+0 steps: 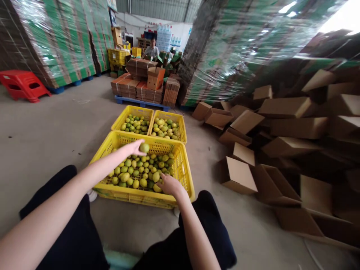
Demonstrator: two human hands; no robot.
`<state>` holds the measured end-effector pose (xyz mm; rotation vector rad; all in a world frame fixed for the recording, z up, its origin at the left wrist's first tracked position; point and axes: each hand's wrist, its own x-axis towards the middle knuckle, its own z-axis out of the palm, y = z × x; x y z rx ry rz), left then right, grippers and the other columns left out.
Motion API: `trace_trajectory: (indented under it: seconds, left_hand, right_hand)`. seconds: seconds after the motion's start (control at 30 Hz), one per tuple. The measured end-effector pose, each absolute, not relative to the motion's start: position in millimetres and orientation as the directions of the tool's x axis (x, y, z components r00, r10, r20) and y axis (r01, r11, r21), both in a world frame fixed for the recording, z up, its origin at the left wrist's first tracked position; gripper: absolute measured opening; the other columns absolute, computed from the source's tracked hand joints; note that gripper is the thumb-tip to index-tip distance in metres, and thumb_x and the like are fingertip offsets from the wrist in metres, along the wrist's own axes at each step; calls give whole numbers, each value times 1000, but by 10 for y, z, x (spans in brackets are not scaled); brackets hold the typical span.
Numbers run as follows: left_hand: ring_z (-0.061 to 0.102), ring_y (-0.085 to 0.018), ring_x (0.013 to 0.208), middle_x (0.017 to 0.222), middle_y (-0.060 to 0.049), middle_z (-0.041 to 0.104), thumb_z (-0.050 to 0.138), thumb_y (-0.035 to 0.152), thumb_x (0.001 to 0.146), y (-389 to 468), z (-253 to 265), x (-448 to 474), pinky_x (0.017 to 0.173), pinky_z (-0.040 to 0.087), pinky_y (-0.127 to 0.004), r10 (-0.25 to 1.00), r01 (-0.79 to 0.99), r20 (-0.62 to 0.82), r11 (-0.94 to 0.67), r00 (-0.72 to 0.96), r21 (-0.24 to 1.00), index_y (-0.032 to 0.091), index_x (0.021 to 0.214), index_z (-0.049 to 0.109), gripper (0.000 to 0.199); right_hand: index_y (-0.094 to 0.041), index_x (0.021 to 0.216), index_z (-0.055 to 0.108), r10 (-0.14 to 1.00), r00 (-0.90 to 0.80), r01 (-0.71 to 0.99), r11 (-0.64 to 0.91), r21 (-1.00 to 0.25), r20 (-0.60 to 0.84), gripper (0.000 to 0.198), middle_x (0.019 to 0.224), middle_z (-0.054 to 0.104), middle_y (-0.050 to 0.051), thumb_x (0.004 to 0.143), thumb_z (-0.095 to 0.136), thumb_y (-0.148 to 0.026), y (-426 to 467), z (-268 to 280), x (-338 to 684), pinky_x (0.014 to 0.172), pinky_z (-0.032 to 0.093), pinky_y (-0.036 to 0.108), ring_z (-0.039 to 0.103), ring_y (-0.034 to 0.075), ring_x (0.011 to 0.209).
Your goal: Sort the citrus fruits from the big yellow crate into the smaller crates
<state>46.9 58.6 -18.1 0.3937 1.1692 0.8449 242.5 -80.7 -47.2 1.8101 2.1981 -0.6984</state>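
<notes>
My left hand (136, 147) is above the far part of a large yellow plastic crate (140, 197), its fingers closed on a greenish lemon (144, 148). Low over the crate's near right part, my right hand (171, 185) has thumb and index finger about a yellow-green lemon (156, 177). Yellow and green lemons (135, 183) lie loose across the crate floor, with bare grid showing between some of them.
Two smaller yellow crates of lemons, one left (132, 108) and one right (182, 129), stand just behind. Open cardboard boxes (240, 174) are heaped at right. Flattened cartons (126, 87) sit on a blue pallet (140, 103). A red stool (24, 84) is at left; a person (152, 50) is far back.
</notes>
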Motion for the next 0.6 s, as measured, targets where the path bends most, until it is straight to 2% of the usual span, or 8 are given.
trace_trajectory:
  seconds: [0.13, 0.2, 0.27, 0.33, 0.43, 0.5, 0.6]
  left_hand:
    - [65, -29, 105, 122, -17, 62, 60, 36, 86, 1127, 575, 631, 84, 55, -39, 894, -133, -445, 448, 50, 884, 17, 106, 59, 27]
    - [64, -26, 109, 121, -14, 65, 62, 34, 85, 1035, 610, 542, 90, 52, -34, 935, 5, -351, 351, 50, 936, 19, 103, 63, 24]
    - [64, -23, 108, 111, -10, 70, 61, 29, 85, 711, 373, 364, 96, 48, -32, 942, 165, -328, 313, 72, 935, 19, 93, 67, 14]
    - [65, -26, 106, 94, -9, 73, 60, 26, 81, 263, -40, 137, 99, 46, -36, 918, 343, -387, 339, 81, 876, 20, 75, 66, 11]
    - [63, -37, 110, 77, -11, 72, 69, 20, 68, -363, -693, -194, 103, 40, -48, 858, 580, -512, 400, 35, 710, 20, 55, 57, 18]
    - [60, -41, 116, 84, -13, 74, 68, 21, 69, -627, -1014, -339, 105, 37, -52, 841, 681, -540, 400, -7, 614, 20, 55, 56, 18]
    - [58, -40, 120, 101, -14, 75, 58, 27, 79, -780, -1294, -422, 105, 35, -51, 853, 774, -521, 349, -29, 528, 20, 63, 62, 17]
  right_hand:
    - [-11, 132, 57, 843, -196, 973, 104, -205, -501, 48, 129, 62, 23, 89, 56, -33, -851, -494, 2441, 92, 48, 38, 62, 34, 119]
    - [-12, 132, 57, 843, -170, 978, 83, -190, -510, 48, 128, 63, 23, 90, 55, -33, -866, -493, 2468, 92, 49, 40, 63, 35, 118]
    - [-14, 134, 55, 850, -159, 979, 72, -189, -501, 48, 129, 63, 22, 91, 54, -33, -874, -493, 2493, 92, 48, 41, 62, 35, 119]
    - [-15, 135, 55, 853, -162, 977, 69, -201, -496, 48, 129, 62, 22, 91, 54, -34, -864, -505, 2500, 93, 48, 41, 62, 34, 120]
    - [-14, 131, 58, 844, -172, 972, 63, -225, -508, 47, 127, 64, 23, 89, 59, -33, -785, -575, 2456, 91, 50, 40, 63, 35, 118]
    - [-13, 126, 62, 836, -183, 967, 59, -248, -517, 44, 124, 65, 22, 87, 65, -34, -696, -667, 2392, 90, 51, 40, 64, 34, 115]
    - [-15, 121, 63, 832, -209, 952, 51, -303, -514, 38, 122, 66, 15, 91, 63, -38, -590, -874, 2262, 93, 52, 43, 64, 28, 111]
